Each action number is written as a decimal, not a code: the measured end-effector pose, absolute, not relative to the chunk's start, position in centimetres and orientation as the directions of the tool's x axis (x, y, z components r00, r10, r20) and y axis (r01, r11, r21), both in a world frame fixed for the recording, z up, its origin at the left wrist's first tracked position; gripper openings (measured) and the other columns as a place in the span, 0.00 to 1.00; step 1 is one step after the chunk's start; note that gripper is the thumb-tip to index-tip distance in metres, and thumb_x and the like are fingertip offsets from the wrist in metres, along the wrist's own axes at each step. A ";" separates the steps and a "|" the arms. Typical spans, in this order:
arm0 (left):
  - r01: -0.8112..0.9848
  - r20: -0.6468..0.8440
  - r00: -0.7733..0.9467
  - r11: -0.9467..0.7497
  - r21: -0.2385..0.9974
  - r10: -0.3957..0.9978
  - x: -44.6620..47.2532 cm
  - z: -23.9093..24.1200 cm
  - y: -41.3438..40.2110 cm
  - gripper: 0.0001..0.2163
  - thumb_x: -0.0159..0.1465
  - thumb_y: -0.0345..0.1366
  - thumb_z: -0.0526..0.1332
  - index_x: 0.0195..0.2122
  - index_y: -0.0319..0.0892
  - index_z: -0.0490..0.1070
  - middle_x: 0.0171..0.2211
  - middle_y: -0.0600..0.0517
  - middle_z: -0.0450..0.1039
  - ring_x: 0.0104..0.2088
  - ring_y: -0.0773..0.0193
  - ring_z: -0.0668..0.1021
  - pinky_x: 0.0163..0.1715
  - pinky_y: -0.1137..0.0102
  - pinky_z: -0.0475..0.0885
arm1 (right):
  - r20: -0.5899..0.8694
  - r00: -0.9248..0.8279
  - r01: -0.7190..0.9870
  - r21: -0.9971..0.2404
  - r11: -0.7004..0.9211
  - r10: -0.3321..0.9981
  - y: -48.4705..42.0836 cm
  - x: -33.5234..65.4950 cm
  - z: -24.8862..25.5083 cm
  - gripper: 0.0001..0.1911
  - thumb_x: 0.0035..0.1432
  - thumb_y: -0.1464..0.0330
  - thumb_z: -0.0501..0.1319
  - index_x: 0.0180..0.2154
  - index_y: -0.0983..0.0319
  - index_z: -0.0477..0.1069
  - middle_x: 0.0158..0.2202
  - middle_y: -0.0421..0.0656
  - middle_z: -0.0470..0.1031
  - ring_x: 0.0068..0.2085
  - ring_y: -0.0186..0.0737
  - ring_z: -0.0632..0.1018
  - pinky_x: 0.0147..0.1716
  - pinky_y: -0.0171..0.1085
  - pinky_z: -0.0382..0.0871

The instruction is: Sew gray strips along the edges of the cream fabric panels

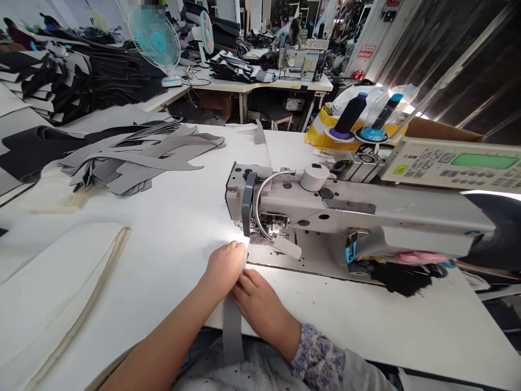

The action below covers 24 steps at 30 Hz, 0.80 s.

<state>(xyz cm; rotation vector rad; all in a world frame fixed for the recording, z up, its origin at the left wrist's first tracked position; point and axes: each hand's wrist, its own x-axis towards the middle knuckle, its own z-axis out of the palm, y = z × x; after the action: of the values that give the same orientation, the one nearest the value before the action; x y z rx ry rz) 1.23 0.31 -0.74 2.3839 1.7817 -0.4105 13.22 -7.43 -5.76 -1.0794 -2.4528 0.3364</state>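
A grey fabric strip (232, 331) runs from my lap over the table edge and up toward the needle area of a sewing machine (317, 201). My left hand (225, 266) is closed on the strip just in front of the presser foot, its fingers curled. Right behind it, nearer my body, my right hand (260, 304) pinches the strip's edge, its fingertips touching my left hand. The fabric between the hands is mostly covered by them. The needle itself is hidden behind the machine head's grey guard (247, 203).
Grey cut pieces (138, 152) lie heaped at the left, with folded cream fabric (69, 293) nearer me. Thread cones (349, 115) and a control panel (456, 163) stand behind the machine. Black scraps (401, 278) sit by its base. Fans (157, 41) stand farther back.
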 end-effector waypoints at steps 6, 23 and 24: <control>0.955 -0.320 0.279 -0.296 -0.004 0.905 0.3 0.5 -1.6 0.14 0.60 0.21 0.49 0.41 0.43 0.68 0.39 0.48 0.71 0.33 0.63 0.76 0.29 0.70 0.66 | 0.311 -0.574 0.671 -0.352 0.653 0.758 -6.6 13.2 -6.0 0.15 0.63 0.72 0.59 0.52 0.65 0.68 0.51 0.49 0.71 0.53 0.50 0.69 0.55 0.48 0.67; 0.946 -0.392 0.242 -0.306 -0.108 0.888 0.6 1.2 0.3 0.10 0.58 0.23 0.52 0.35 0.40 0.71 0.37 0.46 0.71 0.33 0.59 0.76 0.28 0.68 0.64 | 0.293 -0.579 0.674 -0.355 0.648 0.761 -6.5 13.2 -5.8 0.22 0.60 0.66 0.64 0.54 0.66 0.67 0.51 0.50 0.71 0.57 0.51 0.67 0.58 0.47 0.65; 0.946 -0.386 0.239 -0.303 -0.113 0.891 0.6 1.2 0.4 0.10 0.58 0.23 0.52 0.34 0.40 0.71 0.37 0.46 0.71 0.33 0.59 0.76 0.27 0.69 0.64 | 0.298 -0.572 0.680 -0.349 0.645 0.764 -6.4 13.1 -5.9 0.22 0.60 0.66 0.64 0.55 0.66 0.67 0.52 0.50 0.71 0.57 0.52 0.67 0.58 0.48 0.65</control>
<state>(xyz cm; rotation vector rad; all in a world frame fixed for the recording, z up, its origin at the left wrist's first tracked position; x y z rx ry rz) 0.64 0.35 1.24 2.3559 1.7611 -0.5792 13.12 -6.38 -5.87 -1.1368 -2.4433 0.2725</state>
